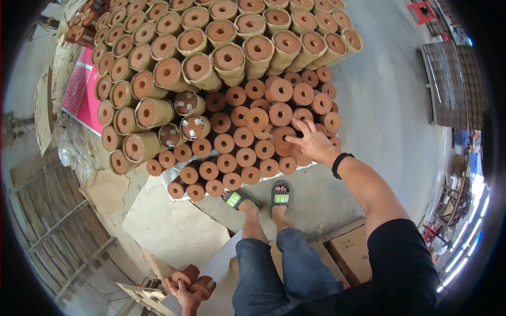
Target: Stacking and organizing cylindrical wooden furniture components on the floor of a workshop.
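Observation:
My left hand (185, 299), at the lower left, is closed round reddish-brown cylinders with centre holes. One cylinder (186, 275) is pale on its end face, and another cylinder (203, 287) lies against it. My right hand (315, 143) reaches over the right part of a stack of bare brown cylinders (245, 157). Its fingers are spread, with the thumb and fingertips by the end of one brown cylinder (282, 135); whether they touch it I cannot tell.
Rows of paper-wrapped cylinders (230, 56) rise behind the bare ones. Three darker ends carry pale tabs. A pink board (83, 95) leans at the left, and a pale sheet (171, 224) lies on the floor. Cardboard boxes (352, 253) stand by my legs; stacked goods (452, 84) are far right.

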The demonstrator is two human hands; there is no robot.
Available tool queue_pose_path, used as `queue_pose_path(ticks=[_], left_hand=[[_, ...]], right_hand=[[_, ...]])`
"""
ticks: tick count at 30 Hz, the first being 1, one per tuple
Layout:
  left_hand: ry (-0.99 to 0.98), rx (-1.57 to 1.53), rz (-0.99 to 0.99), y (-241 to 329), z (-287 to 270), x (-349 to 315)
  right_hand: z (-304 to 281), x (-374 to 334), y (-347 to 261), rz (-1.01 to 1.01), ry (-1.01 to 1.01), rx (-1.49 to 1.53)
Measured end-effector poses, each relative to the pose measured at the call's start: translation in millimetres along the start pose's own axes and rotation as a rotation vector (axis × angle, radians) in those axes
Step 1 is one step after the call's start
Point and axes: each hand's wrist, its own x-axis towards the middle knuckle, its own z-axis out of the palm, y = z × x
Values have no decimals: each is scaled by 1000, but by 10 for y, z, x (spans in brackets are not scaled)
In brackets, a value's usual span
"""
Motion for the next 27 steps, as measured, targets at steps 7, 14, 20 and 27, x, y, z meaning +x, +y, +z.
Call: queue_pose_path(ticks=[7,14,20,27], left_hand=[[184,-100,89,132,40,-496],[325,-483,22,701,-439,-789],[410,-478,-102,571,-1034,-1148],[505,-399,-206,-349,-1429,-1080]], right_hand=[[45,28,-16,27,149,14],[-276,-267,-454,181,139,82],[-650,-1406,-821,163,77,282],[-1143,-2194,-1179,695,-340,271]])
